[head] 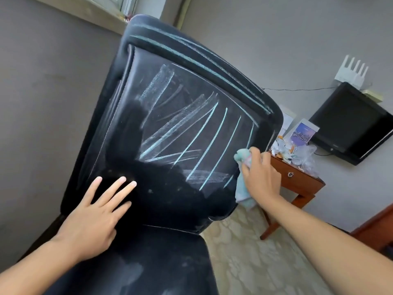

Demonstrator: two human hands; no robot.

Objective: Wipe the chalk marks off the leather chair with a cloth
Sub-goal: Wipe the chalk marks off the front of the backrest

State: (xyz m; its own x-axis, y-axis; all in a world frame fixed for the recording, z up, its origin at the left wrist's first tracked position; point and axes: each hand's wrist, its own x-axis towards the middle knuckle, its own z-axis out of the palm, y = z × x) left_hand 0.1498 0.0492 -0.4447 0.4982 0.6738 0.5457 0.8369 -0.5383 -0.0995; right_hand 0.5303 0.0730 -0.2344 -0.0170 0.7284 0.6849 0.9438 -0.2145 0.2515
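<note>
My right hand (260, 177) has its grip curled around a bunched cloth (242, 188) — pale blue-green with a touch of pink — and holds it against the right edge of the chair (119, 116) back, low down. The cloth pokes out above my fingers and hangs below my palm. My right arm reaches in from the lower right, wrist bent toward the chair.

My left hand (93, 218) lies flat on the lower left of the chair back, fingers spread and straight, gripping nothing; that arm comes in from the lower left corner.

The chair is black leather and fills the middle of the view, tilted. Pale blue-white chalk marks (187, 133) — slanted strokes and broad smears — cross the middle and right of its back, with long lines along the top edge. The lower left part looks dark and mostly free of chalk.
</note>
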